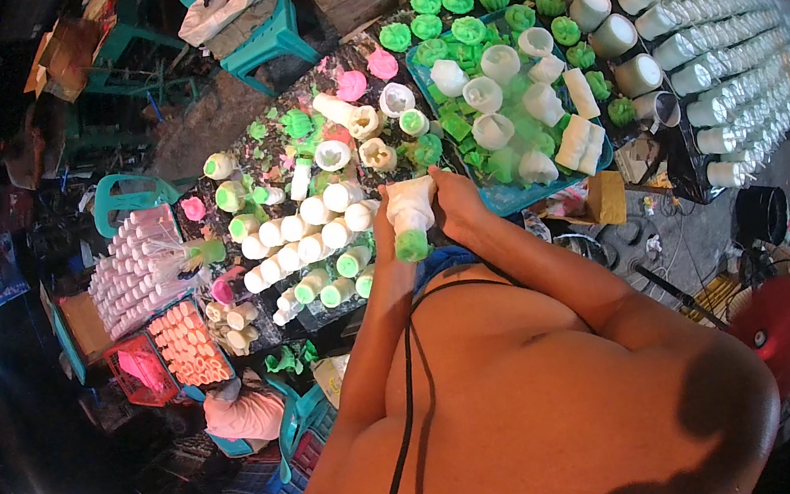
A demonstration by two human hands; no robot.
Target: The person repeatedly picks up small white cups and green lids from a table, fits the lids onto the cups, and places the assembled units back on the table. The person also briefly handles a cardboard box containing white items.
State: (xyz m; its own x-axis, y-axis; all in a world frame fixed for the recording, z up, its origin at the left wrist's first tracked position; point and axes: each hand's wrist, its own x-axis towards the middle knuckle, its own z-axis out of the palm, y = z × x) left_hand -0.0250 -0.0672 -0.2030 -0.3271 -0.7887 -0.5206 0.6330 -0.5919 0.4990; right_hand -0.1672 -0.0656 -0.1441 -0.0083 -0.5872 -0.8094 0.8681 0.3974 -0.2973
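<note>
Close to my belly, both hands are closed on a white mold (pixel 409 207) whose near end shows green material. My left hand (pixel 383 220) grips its left side, partly hidden behind it; my right hand (pixel 454 202) clasps the right side near the top. Just left of my hands lie rows of white cylindrical molds (pixel 311 249), several with green in their open ends. Beyond them stand hollow white molds (pixel 376 155). To the right, a blue tray (pixel 522 201) carries green blocks, green moulded pieces and translucent white cups (pixel 492 130).
Green fluted pieces (pixel 424 2) line the table's far side. White containers (pixel 614 35) and rows of white wrapped cylinders (pixel 724 74) stand farther right. Pink cylinders (pixel 137 263) and a tray of orange pieces (pixel 189 345) are left. A red fan (pixel 776 335) is at my right; a person (pixel 243 410) sits lower left.
</note>
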